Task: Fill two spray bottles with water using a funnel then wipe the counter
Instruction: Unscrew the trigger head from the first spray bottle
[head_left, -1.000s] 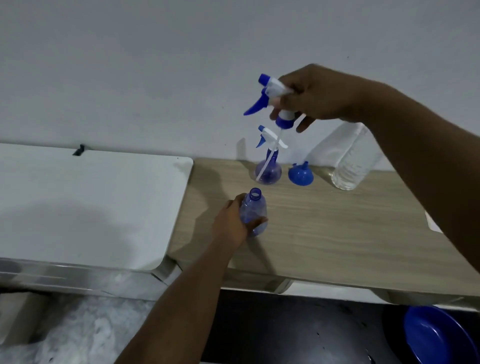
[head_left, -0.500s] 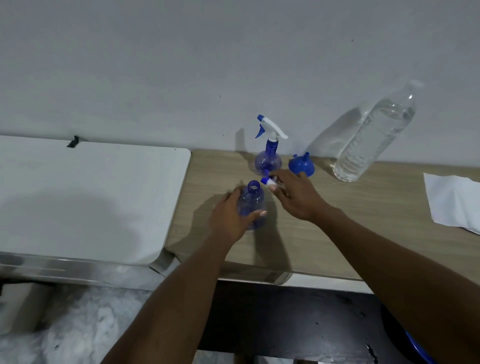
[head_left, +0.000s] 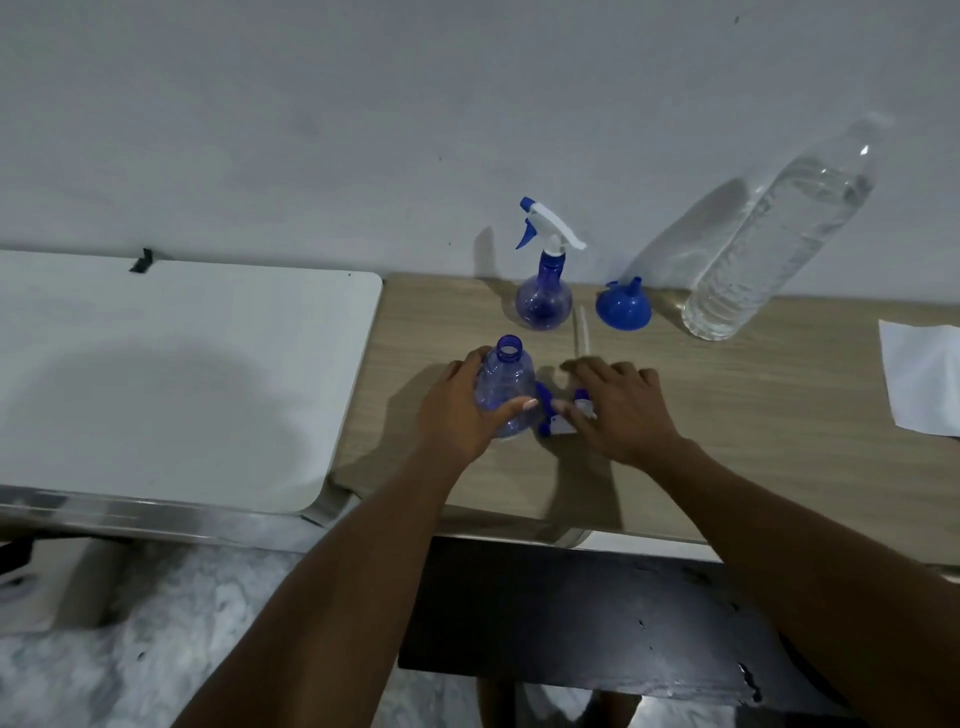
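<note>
On the wooden bench, an uncapped translucent blue plastic spray bottle is held upright, mouth upward, with the left hand fingers clamped around it. Just right, its blue-and-white trigger head is laid flat under the right hand, fingers spread, its tube pointing toward the wall. Behind are stood a capped spray bottle, an inverted blue funnel and a clear water bottle.

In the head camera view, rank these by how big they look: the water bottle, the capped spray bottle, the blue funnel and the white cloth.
Largest to smallest, as they look:
1. water bottle
2. capped spray bottle
3. blue funnel
The white cloth is cut off by the frame edge, so its rank is unsure; the visible part looks roughly comparable to the spray bottle.
</note>
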